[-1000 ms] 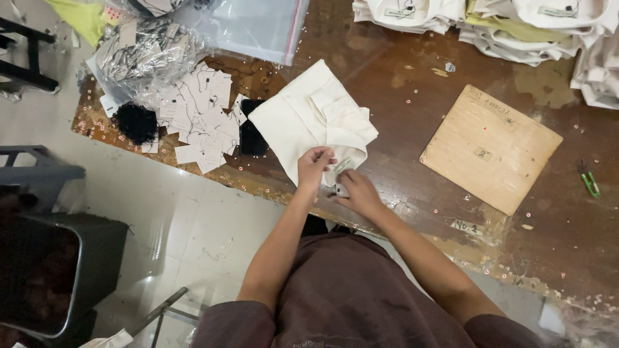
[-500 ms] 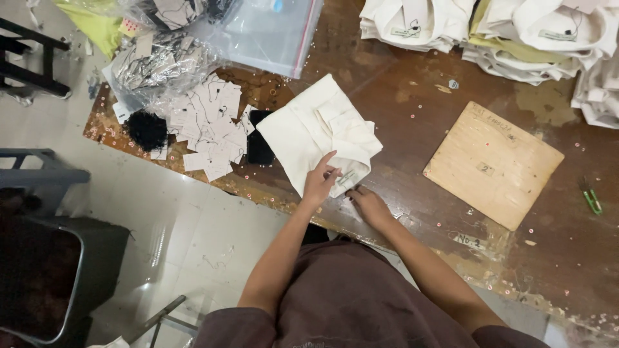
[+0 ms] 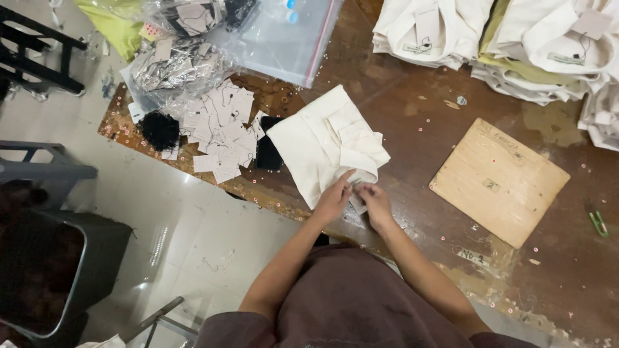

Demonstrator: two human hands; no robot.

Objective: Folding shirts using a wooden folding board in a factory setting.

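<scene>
Working at the near edge of a dark brown, worn wooden desk (image 3: 412, 122), seen from the head cam looking down.

- Left hand (image 3: 334, 201): resting on the lower corner of a folded cream-white cloth garment (image 3: 322, 145), fingers drawn together, pinching at a small pale paper tag (image 3: 356, 201) w/ the right hand.
- Right hand (image 3: 376, 201): just beside the left, fingertips curled in and meeting it on the same tag; hands touching or nearly so. Exact grip too small to tell.
- Garment: lies flat at the desk's near edge, turned diagonal, between the tag pile and the board; collar/flap side toward the hands.
- Small black rectangular item (image 3: 266, 153): touching the garment's left edge, partly under it.
- Loose pile of white paper tags w/ thin black strings (image 3: 219, 129): left of the black item, spread over the desk's left end.
- Black tangle of cords (image 3: 160, 131): left of the tag pile, near the desk corner.
- Crinkled clear plastic bag w/ more tags (image 3: 177, 64): behind the pile.
- Clear zip bag, red seal strip (image 3: 284, 38): far left-centre, flat.
- Light plywood board, roughly square (image 3: 500, 180): right of the hands, well apart from the garment, tilted.
- Stacks of folded cream & pale-yellow garments (image 3: 516, 38): far right edge.
- Green-handled snips (image 3: 596, 218): right of the board.
- Dark bin (image 3: 45, 270): on pale tile floor, left, below the desk.
</scene>
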